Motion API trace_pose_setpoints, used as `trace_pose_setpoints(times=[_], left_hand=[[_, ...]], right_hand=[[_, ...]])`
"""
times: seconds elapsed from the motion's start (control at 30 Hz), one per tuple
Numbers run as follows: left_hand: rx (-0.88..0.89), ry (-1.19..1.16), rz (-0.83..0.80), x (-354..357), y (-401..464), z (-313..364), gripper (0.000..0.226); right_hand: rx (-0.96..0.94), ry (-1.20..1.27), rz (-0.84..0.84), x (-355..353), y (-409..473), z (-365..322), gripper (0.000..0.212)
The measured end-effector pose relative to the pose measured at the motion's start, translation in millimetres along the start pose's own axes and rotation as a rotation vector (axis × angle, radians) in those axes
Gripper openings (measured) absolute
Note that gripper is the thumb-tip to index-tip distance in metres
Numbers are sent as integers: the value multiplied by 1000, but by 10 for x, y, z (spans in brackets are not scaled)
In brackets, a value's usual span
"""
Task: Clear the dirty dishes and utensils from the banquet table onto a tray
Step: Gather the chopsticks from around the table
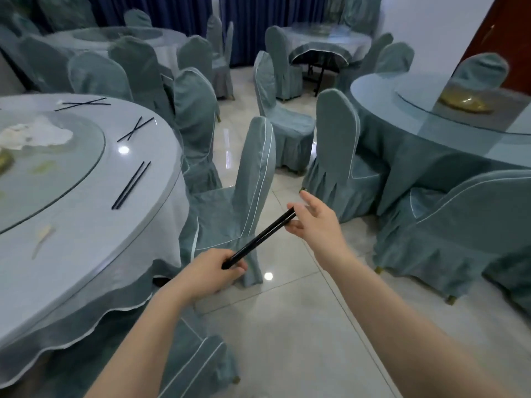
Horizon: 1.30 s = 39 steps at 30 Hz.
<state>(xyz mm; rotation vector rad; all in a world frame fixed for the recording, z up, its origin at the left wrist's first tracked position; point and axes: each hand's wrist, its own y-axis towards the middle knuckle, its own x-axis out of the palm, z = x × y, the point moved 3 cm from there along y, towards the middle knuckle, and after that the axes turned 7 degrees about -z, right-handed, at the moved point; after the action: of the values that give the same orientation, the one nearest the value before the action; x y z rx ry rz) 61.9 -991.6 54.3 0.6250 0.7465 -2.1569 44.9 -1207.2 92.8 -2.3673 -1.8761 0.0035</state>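
Black chopsticks (258,239) are gripped at one end by the left hand (212,272); the other end is touched by the right hand's (316,222) relaxed fingers, beside the banquet table (94,225).

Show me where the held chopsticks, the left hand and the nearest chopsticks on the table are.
held chopsticks (260,238): head view, mid-shaft.
left hand (214,272): head view, back of hand.
nearest chopsticks on the table (130,185): head view, mid-shaft.

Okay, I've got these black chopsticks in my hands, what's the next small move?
Probably reach for the nearest chopstick pair on the table: your left hand grips the bundle, your right hand only touches its tip. No tray is in view.
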Motion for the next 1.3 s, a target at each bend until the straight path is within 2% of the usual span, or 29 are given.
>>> trace_pose_setpoints(times=[0.1,0.2,0.33,0.47,0.57,0.8,0.97,1.13,1.3], left_hand=[[-32,2,58,-131,337,83,11],[-76,12,122,-190,640,146,12],[-226,-44,220,-285,964,113,15],[-374,-157,430,-409,1085,15,16],[-470,-292,601,-495,1046,-60,18],[-591,-511,870,-703,973,-467,19],[-582,-679,1038,-1006,965,-983,17],[-638,-869,1227,-1225,810,-1471,18],[-660,-1058,1402,-1376,701,-1852,19]], right_hand=[[-12,-165,-143,-48,441,-158,44],[-31,-252,-216,-144,903,-253,43],[-6,-242,-403,-138,1533,-248,20],[44,-239,-562,-61,2107,-188,39],[62,-246,-630,83,2450,-188,36],[113,-287,-829,824,2974,34,19],[92,-372,-853,1341,3435,241,20],[74,-516,-904,1914,3805,463,19],[-11,-735,-1068,2624,4117,729,16]])
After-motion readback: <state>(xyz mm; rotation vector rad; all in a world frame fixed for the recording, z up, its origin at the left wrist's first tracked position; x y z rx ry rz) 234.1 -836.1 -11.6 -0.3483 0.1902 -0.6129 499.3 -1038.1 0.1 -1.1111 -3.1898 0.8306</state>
